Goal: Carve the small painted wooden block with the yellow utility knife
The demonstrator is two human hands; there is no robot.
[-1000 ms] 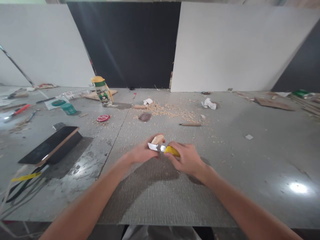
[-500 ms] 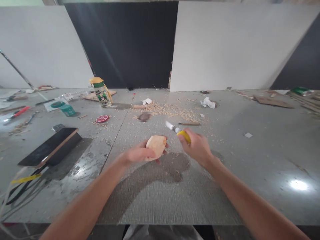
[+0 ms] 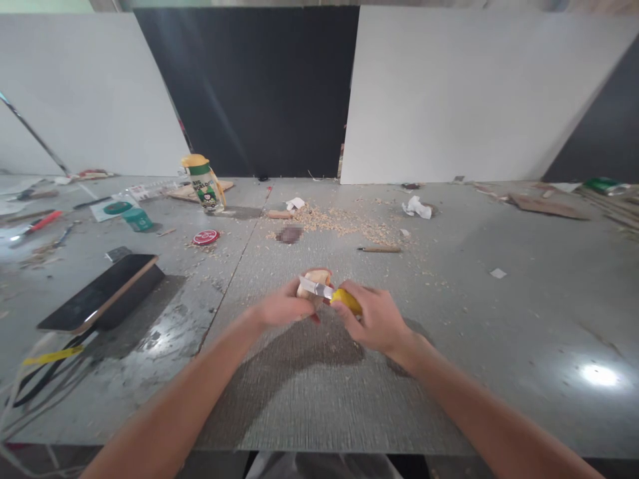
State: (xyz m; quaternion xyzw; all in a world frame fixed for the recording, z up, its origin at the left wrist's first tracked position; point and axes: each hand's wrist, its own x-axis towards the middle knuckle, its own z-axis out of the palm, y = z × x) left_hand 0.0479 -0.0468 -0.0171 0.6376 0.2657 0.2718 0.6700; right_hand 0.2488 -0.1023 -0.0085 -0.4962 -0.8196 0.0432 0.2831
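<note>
My left hand [image 3: 285, 306] is closed around a pale, rounded piece of wood [image 3: 318, 274], held a little above the table. In my right hand [image 3: 375, 318] is a knife [image 3: 347, 301] with a yellow handle, gripped in the fist with the thumb along it. Its short blade lies across the face of the wood, pointing left; whether the edge cuts in, I cannot tell. Part of the wood is hidden behind the blade and my fingers. Beyond my hands, a slim carving tool [image 3: 380, 249] with a wooden handle rests on the table.
Wood shavings [image 3: 344, 223] are scattered over the grey table [image 3: 499, 319]. Crumpled tissue [image 3: 417, 207] lies behind them. A phone [image 3: 100, 293] is propped at the left, near a red round lid [image 3: 206, 237] and a teal container [image 3: 137, 219]. A yellow-capped bottle [image 3: 204, 186] stands farther back.
My right hand has moved left and slightly down, bringing the knife from beside the wood onto its face. The wood now looks more tilted; my left hand keeps its hold.
</note>
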